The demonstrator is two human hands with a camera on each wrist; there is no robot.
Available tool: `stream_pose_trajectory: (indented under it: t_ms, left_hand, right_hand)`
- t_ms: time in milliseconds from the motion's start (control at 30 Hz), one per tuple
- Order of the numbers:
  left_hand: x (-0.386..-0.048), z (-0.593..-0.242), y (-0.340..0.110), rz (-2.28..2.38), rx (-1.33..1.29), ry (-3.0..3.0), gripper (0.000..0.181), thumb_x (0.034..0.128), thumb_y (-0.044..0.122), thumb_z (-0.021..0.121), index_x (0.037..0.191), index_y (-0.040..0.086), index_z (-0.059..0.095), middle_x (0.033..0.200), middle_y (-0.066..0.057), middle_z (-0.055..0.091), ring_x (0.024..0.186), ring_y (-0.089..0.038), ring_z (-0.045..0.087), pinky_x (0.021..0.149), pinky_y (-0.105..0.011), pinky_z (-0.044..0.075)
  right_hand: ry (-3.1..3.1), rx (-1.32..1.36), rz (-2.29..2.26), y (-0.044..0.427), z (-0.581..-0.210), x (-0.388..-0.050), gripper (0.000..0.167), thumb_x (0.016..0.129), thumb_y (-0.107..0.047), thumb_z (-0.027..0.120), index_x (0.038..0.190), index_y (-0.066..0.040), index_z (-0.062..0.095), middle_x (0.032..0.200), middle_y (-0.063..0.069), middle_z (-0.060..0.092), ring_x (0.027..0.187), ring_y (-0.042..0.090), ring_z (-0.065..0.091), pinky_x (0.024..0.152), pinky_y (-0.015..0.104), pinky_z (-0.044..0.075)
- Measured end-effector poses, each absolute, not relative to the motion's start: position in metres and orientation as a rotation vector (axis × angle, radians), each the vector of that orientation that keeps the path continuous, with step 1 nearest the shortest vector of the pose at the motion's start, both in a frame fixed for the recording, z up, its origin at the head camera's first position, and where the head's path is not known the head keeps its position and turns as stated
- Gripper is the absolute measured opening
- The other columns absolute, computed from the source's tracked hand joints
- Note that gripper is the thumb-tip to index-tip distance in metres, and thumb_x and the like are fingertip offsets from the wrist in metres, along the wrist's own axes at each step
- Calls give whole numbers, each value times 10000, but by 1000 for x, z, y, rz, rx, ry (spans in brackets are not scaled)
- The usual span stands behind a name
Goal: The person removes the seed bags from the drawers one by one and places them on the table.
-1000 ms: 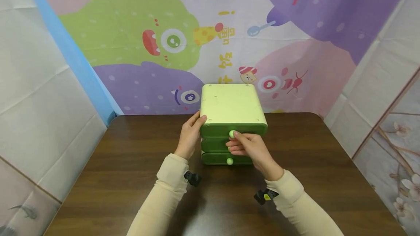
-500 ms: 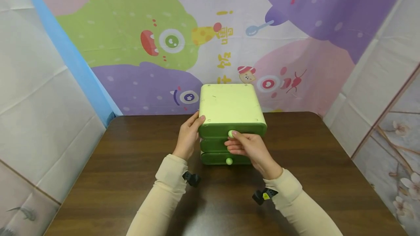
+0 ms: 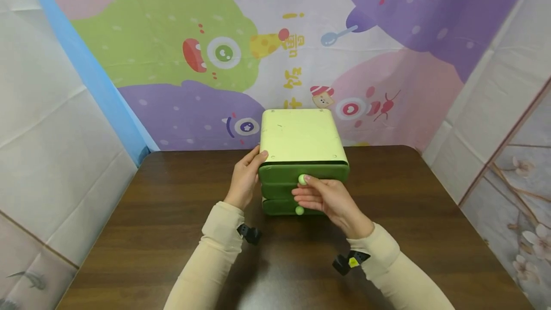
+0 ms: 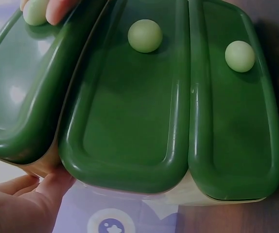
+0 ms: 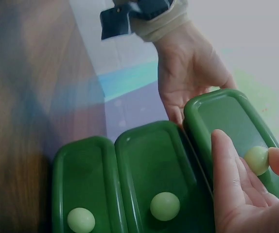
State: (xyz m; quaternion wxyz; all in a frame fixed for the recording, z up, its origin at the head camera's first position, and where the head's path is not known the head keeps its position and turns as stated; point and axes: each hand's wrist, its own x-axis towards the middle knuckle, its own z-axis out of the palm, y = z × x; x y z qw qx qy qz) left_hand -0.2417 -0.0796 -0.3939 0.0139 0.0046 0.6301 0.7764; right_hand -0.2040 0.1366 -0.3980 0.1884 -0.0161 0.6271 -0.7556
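A small cabinet with a pale yellow-green top [image 3: 302, 135] and three green drawers stands near the table's back edge. Its top drawer [image 3: 275, 174] juts out slightly, a dark gap showing under the lid. My right hand [image 3: 336, 202] pinches that drawer's round light-green knob [image 5: 257, 160] between thumb and fingers. My left hand [image 3: 245, 178] rests against the cabinet's left side, thumb at the upper front corner. In the left wrist view the middle drawer [image 4: 125, 111] and bottom drawer [image 4: 239, 121] sit flush, each with a round knob.
The brown wooden table [image 3: 163, 233] extends around the cabinet. Behind it hangs a cloth [image 3: 215, 23] printed with cartoon figures, and pale panels stand at the left and right.
The top drawer has come out a little toward me with my right hand on its knob, opening a narrow gap below the lid. My left hand keeps its place on the side.
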Motion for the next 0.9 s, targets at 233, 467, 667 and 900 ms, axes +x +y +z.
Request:
stream_pose_trajectory:
  t_ms: [233,467,667,900]
  left_hand:
    - [-242,-395,-82,2367,3,2013,608,981,365,590,1512,148,391,1593,-31,323,1480,-245,283,1191,-521,254]
    - [-242,-396,-83,2327,3,2053,587,978,394,590,1502,204,409,1542,0,410,685,-69,456,626,-195,373]
    - [-242,-397,-84,2358,28,2004,597,978,374,595,1508,182,397,1563,-5,378,1060,-65,573,581,-218,309]
    - [-242,-398,-83,2392,44,1979,632,970,379,609,1513,144,386,1590,-32,328,1477,-233,293,1186,-465,286]
  right_hand:
    - [1699,-52,-2118,139,-395,-194,560,1004,-303,572,1268,187,504,890,56,764,824,177,747,832,379,577]
    - [1627,-53,-2141,142,-394,-181,543,990,-312,597,1252,158,522,910,62,765,850,177,747,798,323,592]
    - [1612,-49,-2144,143,-394,-165,590,979,-329,612,1280,165,495,926,58,764,865,160,744,809,298,588]
    - [1603,-20,-2151,143,-394,-150,603,987,-325,599,1290,182,480,909,48,766,860,155,743,797,289,590]
